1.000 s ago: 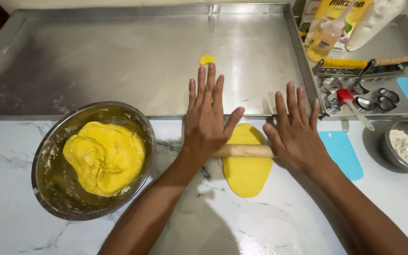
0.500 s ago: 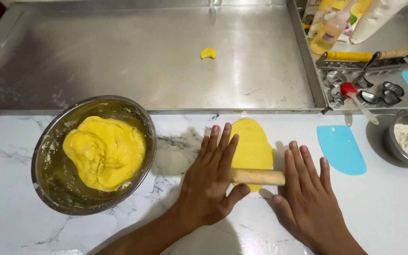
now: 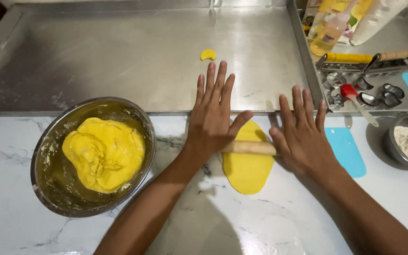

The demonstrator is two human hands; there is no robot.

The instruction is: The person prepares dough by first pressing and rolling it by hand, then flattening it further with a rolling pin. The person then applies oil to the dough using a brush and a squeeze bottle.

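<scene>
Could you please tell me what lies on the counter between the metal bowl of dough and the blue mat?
In the head view, between the bowl and the blue mat lie the flat yellow dough, the rolling pin and both hands, left and right.

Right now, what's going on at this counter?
A person is rolling a flat oval of yellow dough on the marble counter. Both palms press on a wooden rolling pin lying across the dough: the left hand on its left end, the right hand on its right, fingers spread flat. A metal bowl with more yellow dough sits to the left. A small dough scrap lies on the steel tray behind.
</scene>
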